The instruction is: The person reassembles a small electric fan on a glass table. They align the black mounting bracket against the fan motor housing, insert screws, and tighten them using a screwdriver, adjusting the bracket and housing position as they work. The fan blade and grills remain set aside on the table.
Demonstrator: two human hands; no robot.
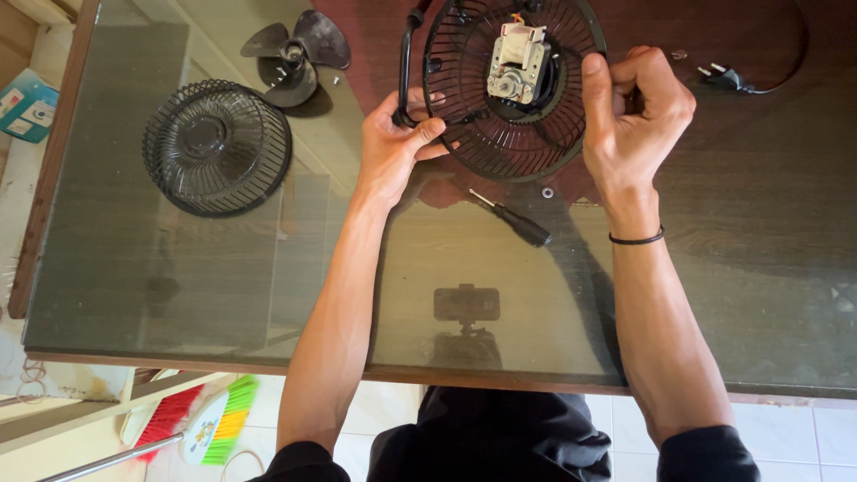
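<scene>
Both hands hold the rear fan guard [513,89] at the table's far edge: left hand [397,143] pinches the lower left rim beside the black stand tube [406,62], right hand [629,112] is clenched on the right rim, thumb pressed over the wire. Motor [518,62] sits at the guard's centre, so I'd keep the rim flat on the glass table top [446,259] and steady it from both sides. Screwdriver [513,220] and washer [547,192] lie just below; front guard [217,147], blade [295,58] and plug [725,78] well apart.
</scene>
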